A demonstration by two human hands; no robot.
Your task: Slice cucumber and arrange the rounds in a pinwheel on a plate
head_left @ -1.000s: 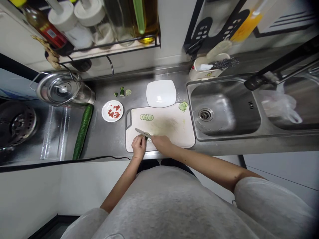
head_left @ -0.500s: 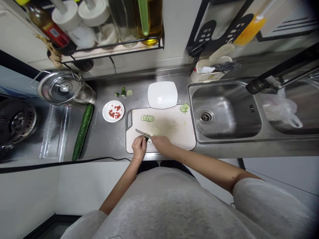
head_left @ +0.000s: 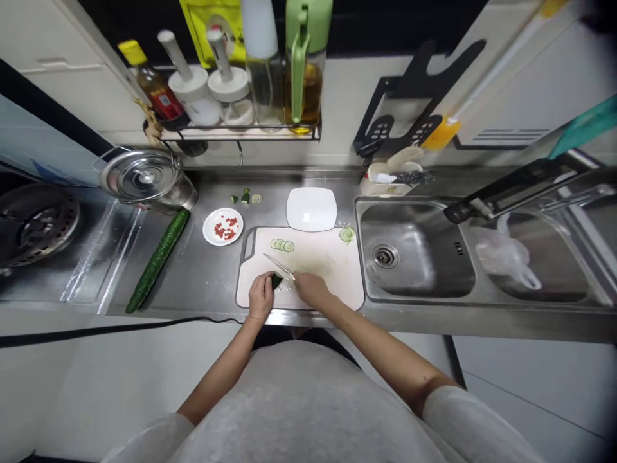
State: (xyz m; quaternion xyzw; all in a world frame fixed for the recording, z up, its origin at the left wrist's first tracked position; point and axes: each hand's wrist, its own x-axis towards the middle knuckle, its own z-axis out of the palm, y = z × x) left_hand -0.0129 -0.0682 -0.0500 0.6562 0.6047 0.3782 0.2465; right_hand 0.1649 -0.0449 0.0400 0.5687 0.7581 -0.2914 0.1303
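Note:
My left hand (head_left: pixel 261 296) pinches a short dark green cucumber piece (head_left: pixel 276 281) against the white cutting board (head_left: pixel 328 257) near its front edge. My right hand (head_left: pixel 310 287) is closed round the handle of a knife (head_left: pixel 278 266), whose blade slants up to the left over the cucumber piece. A short row of cucumber slices (head_left: pixel 282 245) lies on the board's far left part. More slices (head_left: pixel 346 234) sit at the board's far right corner.
A white square plate (head_left: pixel 311 208) lies behind the board. Left of it stand a small dish of red bits (head_left: pixel 222 226), cucumber ends (head_left: pixel 247 197), a whole cucumber (head_left: pixel 158 259) and a steel pot (head_left: pixel 144 178). A double sink (head_left: pixel 414 254) is on the right, a condiment rack (head_left: pixel 236 96) on the wall.
The view has tilted up and pulled back, showing more wall. Both hands stay at the board's front edge; the cucumber piece under the blade now shows.

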